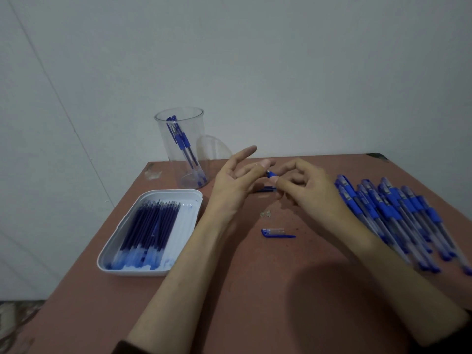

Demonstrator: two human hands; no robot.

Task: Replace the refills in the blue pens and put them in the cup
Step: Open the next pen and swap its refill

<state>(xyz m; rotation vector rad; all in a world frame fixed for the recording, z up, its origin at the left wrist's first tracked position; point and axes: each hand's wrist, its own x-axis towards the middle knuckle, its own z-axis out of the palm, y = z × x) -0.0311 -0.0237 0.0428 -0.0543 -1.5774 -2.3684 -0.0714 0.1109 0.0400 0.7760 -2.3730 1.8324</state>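
Note:
Above the table's middle, my left hand [236, 182] and my right hand [304, 190] meet around a small blue pen part [271, 174]. My right thumb and forefinger pinch it; my left thumb and a finger hold its other end, while the left forefinger sticks out straight. Under the hands lie dark blue refills [265, 189]. A pen cap [277, 233] lies on the table in front of the hands. The clear cup [180, 139] at the back left holds a few blue pens [182, 143]. A white tray [120, 247] at the left holds several refills [148, 226].
A pile of several blue pens [398, 215] lies along the table's right side, close to my right forearm. Small clear scraps [265, 214] sit near the table's middle. The reddish table [242, 290] stands against a grey wall, its left edge near the tray.

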